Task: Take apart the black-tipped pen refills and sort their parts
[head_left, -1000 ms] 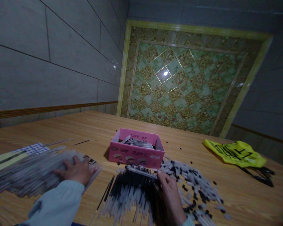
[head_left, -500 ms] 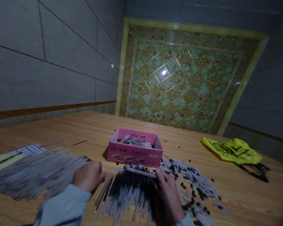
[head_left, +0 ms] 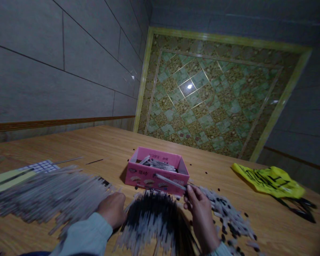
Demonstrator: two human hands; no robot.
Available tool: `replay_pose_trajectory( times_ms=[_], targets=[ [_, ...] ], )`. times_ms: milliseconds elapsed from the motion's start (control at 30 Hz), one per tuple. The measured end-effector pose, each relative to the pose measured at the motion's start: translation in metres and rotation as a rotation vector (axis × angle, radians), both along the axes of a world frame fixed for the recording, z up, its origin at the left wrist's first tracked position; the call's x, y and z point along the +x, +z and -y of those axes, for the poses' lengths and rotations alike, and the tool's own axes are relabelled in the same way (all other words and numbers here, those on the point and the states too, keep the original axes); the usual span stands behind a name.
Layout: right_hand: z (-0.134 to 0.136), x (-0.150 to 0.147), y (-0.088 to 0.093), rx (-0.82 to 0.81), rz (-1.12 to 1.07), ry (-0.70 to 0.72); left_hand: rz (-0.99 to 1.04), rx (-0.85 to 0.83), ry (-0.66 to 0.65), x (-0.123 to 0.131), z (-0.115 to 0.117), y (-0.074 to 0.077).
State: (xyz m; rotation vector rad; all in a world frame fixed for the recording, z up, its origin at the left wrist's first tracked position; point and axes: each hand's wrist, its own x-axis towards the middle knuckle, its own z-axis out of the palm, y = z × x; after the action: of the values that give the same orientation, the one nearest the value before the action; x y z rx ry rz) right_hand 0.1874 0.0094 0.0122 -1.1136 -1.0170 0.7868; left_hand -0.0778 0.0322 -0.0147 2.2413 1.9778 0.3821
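Observation:
My right hand (head_left: 200, 209) pinches one end of a thin, whitish translucent tube (head_left: 169, 181), which points left across the front of a pink box (head_left: 157, 177). Similar whitish tubes (head_left: 162, 164) lie inside the box. Closed, with its fingertips hidden, my left hand (head_left: 114, 209) rests at the left edge of a heap of thin black and clear sticks (head_left: 152, 217). Whatever it may hold cannot be made out. To its left spreads a wide layer of long clear tubes (head_left: 56, 192).
Short clear pieces and small black caps (head_left: 229, 209) are scattered at the right. Beyond them lies a yellow bag (head_left: 272, 179) with black straps. At far left are a yellow-green and checked sheet (head_left: 13, 179) and a thin dark stick (head_left: 94, 161). Tiled walls border the wooden table (head_left: 101, 138).
My right hand has lifted the tube off the stick heap, up in front of the box. My left hand has moved right and nearer to me, against the heap. The view has shifted slightly.

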Motion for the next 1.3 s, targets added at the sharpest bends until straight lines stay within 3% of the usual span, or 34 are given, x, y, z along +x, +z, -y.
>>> replay_pose_trajectory(
  times_ms=[200,333,400,500,567,633,733,867,1300],
  targets=[
    [-0.070,0.003,0.038,0.059,0.186,-0.044,0.178,0.084,0.054,-0.002,-0.006,0.009],
    [-0.096,0.002,0.051,0.043,0.398,-0.098,0.391,0.131,-0.023,0.005,-0.011,0.018],
    [-0.090,0.007,0.052,0.046,0.533,-0.147,0.568,0.095,-0.084,0.015,-0.009,0.017],
    [-0.062,0.019,0.044,0.007,0.760,-0.179,1.055,-0.128,-0.177,0.035,-0.001,0.009],
    [-0.040,0.026,0.034,-0.081,0.926,-0.149,1.309,-0.271,-0.235,0.048,0.005,0.001],
    [-0.019,0.032,0.021,-0.197,1.086,-0.121,1.431,-0.343,-0.270,0.059,0.011,-0.006],
    [0.002,0.033,0.000,-0.356,1.270,-0.145,1.507,-0.395,-0.297,0.068,0.017,-0.015],
    [0.012,0.030,-0.015,-0.446,1.400,-0.179,1.519,-0.459,-0.303,0.071,0.019,-0.022],
    [0.029,0.036,-0.011,-0.582,1.560,-0.007,1.428,-0.447,-0.334,0.070,0.020,-0.028]
  ],
)
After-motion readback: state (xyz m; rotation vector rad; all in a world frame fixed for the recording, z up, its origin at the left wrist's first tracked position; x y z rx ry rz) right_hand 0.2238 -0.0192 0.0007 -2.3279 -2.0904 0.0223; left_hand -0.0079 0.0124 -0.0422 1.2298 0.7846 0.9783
